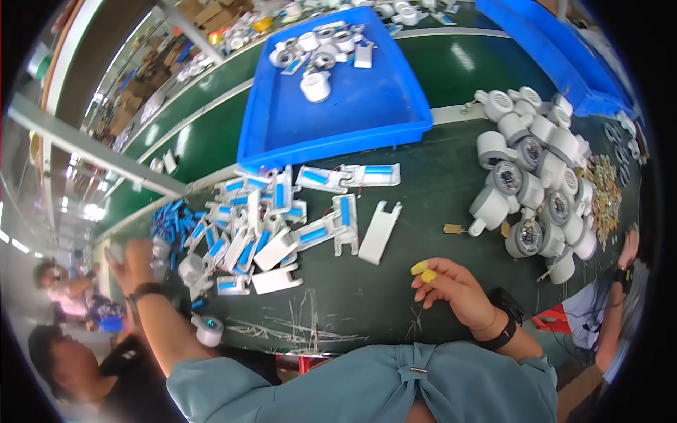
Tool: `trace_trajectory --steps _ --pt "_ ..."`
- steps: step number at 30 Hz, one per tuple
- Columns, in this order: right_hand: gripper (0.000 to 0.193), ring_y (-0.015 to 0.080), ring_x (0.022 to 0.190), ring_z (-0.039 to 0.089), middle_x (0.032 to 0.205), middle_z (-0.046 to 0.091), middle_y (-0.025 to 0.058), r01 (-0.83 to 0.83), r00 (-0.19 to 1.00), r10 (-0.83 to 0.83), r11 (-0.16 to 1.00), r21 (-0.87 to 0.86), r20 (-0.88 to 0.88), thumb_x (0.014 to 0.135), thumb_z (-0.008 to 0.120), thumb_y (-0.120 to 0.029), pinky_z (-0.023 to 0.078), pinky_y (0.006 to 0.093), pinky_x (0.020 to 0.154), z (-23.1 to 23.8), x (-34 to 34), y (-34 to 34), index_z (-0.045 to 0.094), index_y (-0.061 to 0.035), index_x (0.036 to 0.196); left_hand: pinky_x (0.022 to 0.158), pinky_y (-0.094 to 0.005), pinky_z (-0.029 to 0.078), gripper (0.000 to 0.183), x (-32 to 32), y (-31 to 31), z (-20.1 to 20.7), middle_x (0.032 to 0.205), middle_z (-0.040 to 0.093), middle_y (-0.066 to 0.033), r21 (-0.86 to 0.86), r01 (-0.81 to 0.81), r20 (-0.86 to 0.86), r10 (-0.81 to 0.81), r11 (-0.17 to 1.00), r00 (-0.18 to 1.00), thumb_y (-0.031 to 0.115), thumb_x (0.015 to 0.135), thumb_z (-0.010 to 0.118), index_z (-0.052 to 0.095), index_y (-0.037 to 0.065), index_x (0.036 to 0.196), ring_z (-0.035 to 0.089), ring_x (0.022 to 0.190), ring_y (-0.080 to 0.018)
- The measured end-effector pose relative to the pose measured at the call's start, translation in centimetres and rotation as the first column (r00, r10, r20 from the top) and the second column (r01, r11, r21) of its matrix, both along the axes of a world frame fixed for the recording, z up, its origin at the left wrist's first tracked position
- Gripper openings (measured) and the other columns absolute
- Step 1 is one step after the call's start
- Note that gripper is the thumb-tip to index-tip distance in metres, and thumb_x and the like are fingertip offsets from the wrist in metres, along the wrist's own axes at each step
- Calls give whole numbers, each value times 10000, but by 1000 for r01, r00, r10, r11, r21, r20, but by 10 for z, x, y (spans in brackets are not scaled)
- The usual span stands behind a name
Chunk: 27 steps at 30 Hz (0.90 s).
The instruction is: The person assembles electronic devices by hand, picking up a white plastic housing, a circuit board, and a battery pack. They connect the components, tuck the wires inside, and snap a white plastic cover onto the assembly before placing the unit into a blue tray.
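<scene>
Fingers [423, 267] of the right hand [457, 290], two in yellow covers, are loosely bent and slightly apart, nothing seen between them, below and right of the middle tray [331, 127]. The left hand [134, 264], below and left of that tray, is blurred; I cannot tell whether its fingers are apart or clamped on something. One lone white panel [379, 233], below the tray, lies near the right hand on the surface [423, 204]. Below the tray, mostly leftward, are over a dozen holders [281, 194]; right of it, over twenty round units [508, 178] and a second tray [557, 60].
</scene>
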State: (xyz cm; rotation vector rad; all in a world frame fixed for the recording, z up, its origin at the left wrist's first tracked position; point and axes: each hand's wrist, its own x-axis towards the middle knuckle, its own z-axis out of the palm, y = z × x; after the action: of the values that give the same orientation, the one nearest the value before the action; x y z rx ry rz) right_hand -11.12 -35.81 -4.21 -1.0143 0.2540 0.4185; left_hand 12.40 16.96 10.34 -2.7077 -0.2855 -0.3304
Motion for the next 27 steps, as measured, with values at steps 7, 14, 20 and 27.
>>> trace_trajectory --steps 7,14,20,27 --pt "237 135 842 622 1018 616 82 -111 993 112 993 -30 28 964 518 -154 518 248 689 -2 5 -4 535 -9 1151 589 -403 491 282 69 41 -65 883 674 -134 61 -123 187 110 991 976 273 859 586 648 13 947 656 759 -277" --pt "303 91 814 610 982 597 57 -161 985 164 986 -51 59 931 577 -112 505 207 620 -6 8 -1 511 7 1202 825 -428 495 464 205 -255 -74 1023 647 -224 -350 704 336 -619 618 710 394 835 649 613 20 1107 619 957 -389" --pt "295 96 807 613 978 599 62 -171 982 174 984 -48 67 937 547 -120 515 221 630 -16 10 -3 509 17 1196 967 -429 444 664 243 -360 -131 1160 584 -278 -564 408 -71 -534 718 842 437 764 676 509 15 1250 547 1106 -451" --pt "293 92 804 606 981 588 53 -243 963 254 962 -123 86 956 550 -145 512 220 624 -13 6 -4 508 4 1205 669 -309 545 522 205 -338 -48 979 666 -116 -968 2 155 -593 -250 790 500 910 507 558 50 1170 664 765 -225"
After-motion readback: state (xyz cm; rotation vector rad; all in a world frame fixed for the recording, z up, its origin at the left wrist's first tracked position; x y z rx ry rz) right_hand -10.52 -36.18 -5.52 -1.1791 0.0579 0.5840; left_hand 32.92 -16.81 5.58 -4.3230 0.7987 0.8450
